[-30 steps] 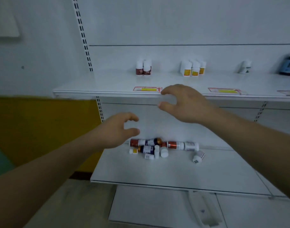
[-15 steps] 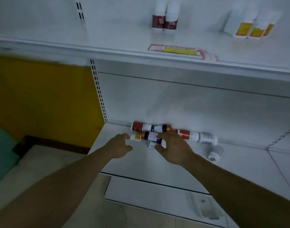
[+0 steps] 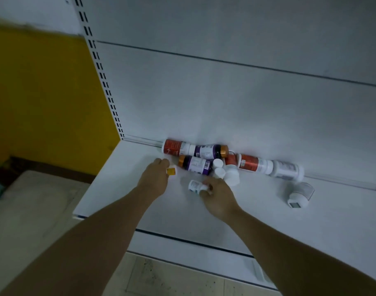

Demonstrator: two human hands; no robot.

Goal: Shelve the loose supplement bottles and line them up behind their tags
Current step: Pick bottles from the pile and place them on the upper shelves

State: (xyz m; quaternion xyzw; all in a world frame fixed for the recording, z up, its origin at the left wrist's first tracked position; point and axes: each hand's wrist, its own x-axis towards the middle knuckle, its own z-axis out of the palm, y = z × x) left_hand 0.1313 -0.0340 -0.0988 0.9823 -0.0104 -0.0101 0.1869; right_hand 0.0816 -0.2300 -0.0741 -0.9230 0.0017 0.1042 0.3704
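**Now: both hands down on the loose bottles**

Down at the low white shelf [image 3: 257, 212], both arms are stretched in toward the pile. The left hand [image 3: 154, 178] has its fingers curled over a small yellow-labelled bottle [image 3: 171, 171] at the left edge of the heap, gripping it right on the shelf surface. The right hand [image 3: 218, 196] is closed round a small white bottle [image 3: 194, 186] with a teal mark, just in front of the pile.

Behind them the rest lie on their sides along the back panel [image 3: 225, 92]. A red-labelled bottle [image 3: 173, 147] lies furthest left, end to end with a purple-labelled bottle [image 3: 210, 151] with an orange cap. A second purple bottle [image 3: 196, 165] lies just in front of those two. A couple of white-capped bottles [image 3: 220, 168] are jammed in the middle. Next to the right comes another red bottle [image 3: 249, 163], touching a plain white bottle [image 3: 287, 170]. One clear-sided bottle [image 3: 299, 195] lies apart on the right, cap toward the camera. A yellow wall [image 3: 44, 92] shows at the left, beyond the slotted upright [image 3: 103, 82].
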